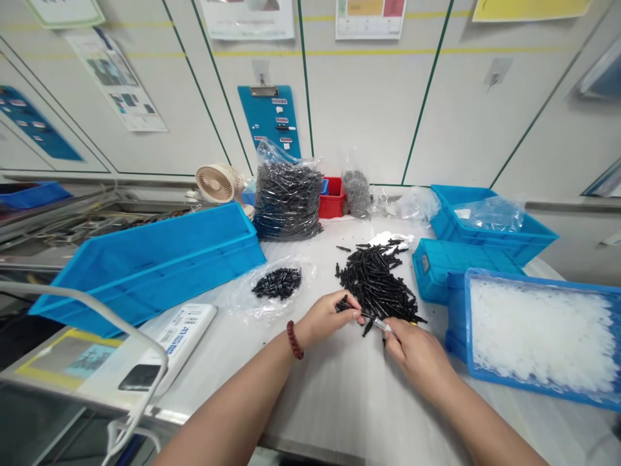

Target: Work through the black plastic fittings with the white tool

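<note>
My left hand (330,317) pinches a small black plastic fitting (343,304) at the near edge of a loose heap of black plastic fittings (374,285). My right hand (417,357) grips a small clear piece (381,325) between thumb and fingers, and its tip meets the fitting area close to my left fingers. The exact join between the two pieces is hidden by my fingers. To the left, a smaller batch of black fittings (276,283) lies on a crumpled clear plastic bag (242,301).
A white-topped table holds a tilted long blue crate (150,265), a blue bin of white clear parts (533,333), further blue crates (466,223), a full bag of black parts (287,202), a red box (332,197), a small fan (215,183) and a white scale-like device (179,336).
</note>
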Motion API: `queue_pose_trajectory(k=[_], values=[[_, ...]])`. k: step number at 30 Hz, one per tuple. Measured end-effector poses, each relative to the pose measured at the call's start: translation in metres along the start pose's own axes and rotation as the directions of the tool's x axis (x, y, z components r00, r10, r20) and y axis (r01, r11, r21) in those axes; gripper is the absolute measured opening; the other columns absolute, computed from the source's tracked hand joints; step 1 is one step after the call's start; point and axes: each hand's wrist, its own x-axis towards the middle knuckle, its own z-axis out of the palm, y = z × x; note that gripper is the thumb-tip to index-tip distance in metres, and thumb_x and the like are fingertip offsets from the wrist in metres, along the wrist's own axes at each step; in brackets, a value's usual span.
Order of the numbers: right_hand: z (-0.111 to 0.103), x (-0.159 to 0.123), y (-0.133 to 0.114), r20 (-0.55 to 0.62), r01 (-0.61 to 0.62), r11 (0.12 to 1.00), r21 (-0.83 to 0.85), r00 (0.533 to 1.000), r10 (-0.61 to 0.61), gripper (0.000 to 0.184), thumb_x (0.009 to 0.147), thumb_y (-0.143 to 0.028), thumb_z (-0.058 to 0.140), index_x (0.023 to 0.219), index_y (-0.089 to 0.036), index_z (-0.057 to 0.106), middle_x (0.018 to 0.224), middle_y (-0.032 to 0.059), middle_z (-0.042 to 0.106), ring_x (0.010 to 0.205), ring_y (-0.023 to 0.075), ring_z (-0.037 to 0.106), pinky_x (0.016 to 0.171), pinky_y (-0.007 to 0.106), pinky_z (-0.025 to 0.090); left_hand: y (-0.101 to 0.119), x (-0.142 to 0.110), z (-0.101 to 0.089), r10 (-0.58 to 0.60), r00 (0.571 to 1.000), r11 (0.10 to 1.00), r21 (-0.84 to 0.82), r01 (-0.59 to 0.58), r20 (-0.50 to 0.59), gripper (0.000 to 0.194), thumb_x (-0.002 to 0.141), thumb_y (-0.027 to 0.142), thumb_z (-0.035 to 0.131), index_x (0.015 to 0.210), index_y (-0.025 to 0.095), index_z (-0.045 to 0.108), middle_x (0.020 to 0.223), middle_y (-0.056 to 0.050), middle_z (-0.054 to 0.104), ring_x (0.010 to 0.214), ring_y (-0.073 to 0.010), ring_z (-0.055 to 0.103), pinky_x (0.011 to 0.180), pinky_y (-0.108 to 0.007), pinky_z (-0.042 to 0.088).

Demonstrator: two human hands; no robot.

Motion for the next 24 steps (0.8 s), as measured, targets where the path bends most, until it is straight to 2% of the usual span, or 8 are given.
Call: queue_pose_trajectory(k=[2, 4, 9, 15, 20, 24], values=[[-0.001, -0.001, -0.001, 0.007, 0.008, 1.0, -0.017, 1.0, -0.007, 0.017, 0.088, -0.015, 0.04, 0.082, -0.018, 0.056, 0.078, 0.002, 0.061, 0.069, 0.0158, 0.053, 0.058, 0.025, 0.027, -0.001, 0.0, 0.0, 0.044, 0.999, 0.999, 0.018, -0.045, 0.027, 0.015, 0.079, 0.028, 0.056, 0.08, 0.013, 0.053, 0.077, -0.005, 0.067, 0.074, -0.0132, 0.059, 0.069, -0.023, 0.043], [0.0, -0.001, -0.002, 0.015, 0.017, 0.999, -0.033, 1.0, -0.016, 0.016, 0.088, -0.015, 0.041, 0.083, -0.018, 0.056, 0.078, 0.0019, 0.061, 0.07, 0.0161, 0.053, 0.058, 0.025, 0.026, -0.003, 0.0, 0.0, 0.068, 0.996, 0.995, 0.068, -0.071, 0.054, 0.015, 0.08, 0.028, 0.057, 0.08, 0.013, 0.055, 0.078, -0.005, 0.067, 0.077, -0.0143, 0.06, 0.073, -0.025, 0.044], [0.004, -0.001, -0.004, 0.033, 0.056, 0.996, -0.063, 0.998, -0.054, 0.016, 0.087, -0.014, 0.043, 0.085, -0.018, 0.058, 0.078, 0.0014, 0.061, 0.071, 0.0157, 0.055, 0.059, 0.026, 0.025, -0.006, -0.001, 0.003, 0.099, 0.984, 0.967, 0.221, -0.129, 0.146, 0.013, 0.081, 0.027, 0.057, 0.083, 0.014, 0.059, 0.08, -0.003, 0.066, 0.076, -0.013, 0.06, 0.07, -0.022, 0.043], [0.004, -0.002, -0.006, 0.017, 0.033, 0.994, -0.105, 0.999, -0.031, 0.015, 0.087, -0.019, 0.046, 0.079, -0.02, 0.059, 0.074, 0.0003, 0.062, 0.068, 0.0153, 0.056, 0.056, 0.026, 0.022, -0.005, -0.005, 0.012, 0.145, 0.976, 0.903, 0.382, -0.199, 0.164, 0.013, 0.083, 0.028, 0.056, 0.086, 0.016, 0.059, 0.08, -0.002, 0.064, 0.07, -0.0113, 0.057, 0.065, -0.02, 0.042], [0.002, -0.004, -0.006, -0.014, -0.036, 0.989, -0.143, 0.999, 0.034, 0.029, 0.09, -0.034, 0.046, 0.067, -0.019, 0.056, 0.065, 0.0013, 0.06, 0.064, 0.0167, 0.055, 0.053, 0.027, 0.019, -0.002, -0.008, 0.012, 0.16, 0.972, 0.9, 0.378, -0.215, 0.173, 0.014, 0.084, 0.028, 0.054, 0.088, 0.016, 0.059, 0.081, -0.002, 0.064, 0.071, -0.0117, 0.058, 0.066, -0.02, 0.043], [0.001, -0.004, -0.004, -0.034, 0.047, 0.998, -0.036, 0.998, -0.048, 0.016, 0.087, -0.02, 0.046, 0.078, -0.02, 0.059, 0.075, 0.0, 0.061, 0.07, 0.0154, 0.054, 0.057, 0.025, 0.025, -0.004, -0.005, 0.009, 0.179, 0.968, 0.924, 0.307, -0.227, 0.178, 0.017, 0.085, 0.029, 0.053, 0.095, 0.017, 0.06, 0.09, -0.003, 0.066, 0.08, -0.0126, 0.061, 0.073, -0.021, 0.045]])
